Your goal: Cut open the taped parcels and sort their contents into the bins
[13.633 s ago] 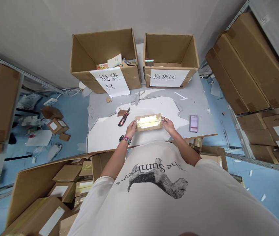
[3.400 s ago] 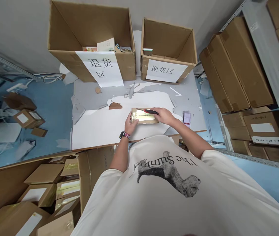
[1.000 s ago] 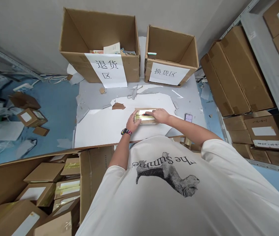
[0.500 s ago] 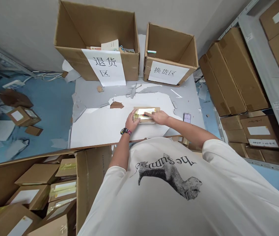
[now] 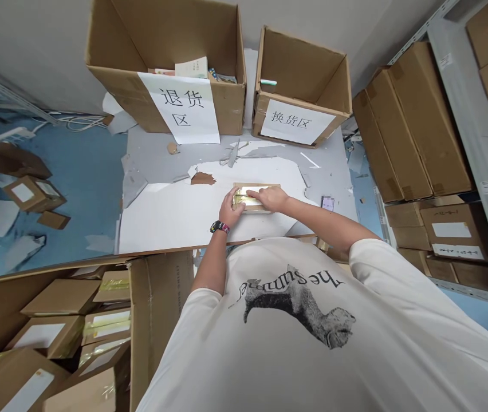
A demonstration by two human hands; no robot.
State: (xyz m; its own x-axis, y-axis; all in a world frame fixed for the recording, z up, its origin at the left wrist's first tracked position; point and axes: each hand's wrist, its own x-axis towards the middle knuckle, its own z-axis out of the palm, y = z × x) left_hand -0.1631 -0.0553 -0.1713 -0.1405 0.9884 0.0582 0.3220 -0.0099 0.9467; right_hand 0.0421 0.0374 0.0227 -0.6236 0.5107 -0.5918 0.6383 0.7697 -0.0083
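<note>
A small cardboard box [image 5: 275, 187] with a shiny white label and clear yellowish tape [image 5: 240, 197] on top lies on the white sheet over the table. My left hand [image 5: 231, 207], with a watch at the wrist, grips the box's left end, thumb on the near side. Over the right part of the box, my right hand [image 5: 273, 198] has its index finger stretched along the label and touching the top. Its other fingers are curled under, and whatever they may hold is hidden.
Two open cartons, a large one [image 5: 231, 109] with books inside and a smaller one [image 5: 334, 106], stand at the table's back. A phone [image 5: 327, 202] lies right. A big carton of parcels [image 5: 149, 309] is near left; shelving with boxes [image 5: 454, 229] is right.
My right index finger has shifted left and slightly away from me across the label; a dark tip seen under it earlier is no longer visible. My left hand keeps its hold on the box.
</note>
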